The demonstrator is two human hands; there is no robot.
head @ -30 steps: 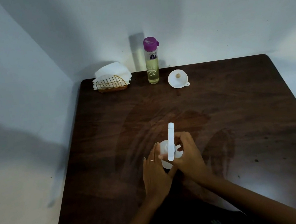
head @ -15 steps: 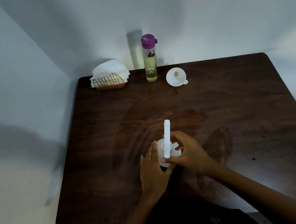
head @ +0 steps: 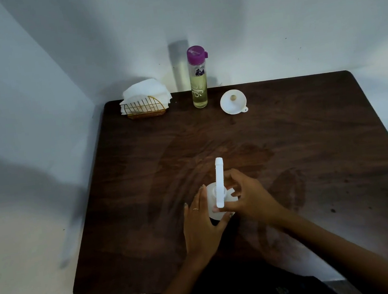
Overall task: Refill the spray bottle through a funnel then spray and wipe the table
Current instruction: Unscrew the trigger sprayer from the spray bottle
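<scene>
Two hands are seen meeting over a white spray bottle [head: 216, 203] on a dark wooden counter [head: 311, 143], viewed from above. The bottle stands upright near the front middle, held in much the same spot as a second ago; only small finger shifts are seen, so the head is probably only being loosened, and refilling has not begun. The left hand [head: 202, 227] is laid against the bottle's side, its grip curved around the body to steady it. The right hand [head: 247, 200] is closed around the collar beneath the spray head [head: 219, 182], its grip pinching there. The bottle's long axis runs vertically toward the camera, while the long spray head points away, toward the far wall. At the back edge, well apart from the hands, a napkin holder [head: 145, 104], a purple-capped refill bottle [head: 198, 78] and a white funnel [head: 233, 102] are set.
</scene>
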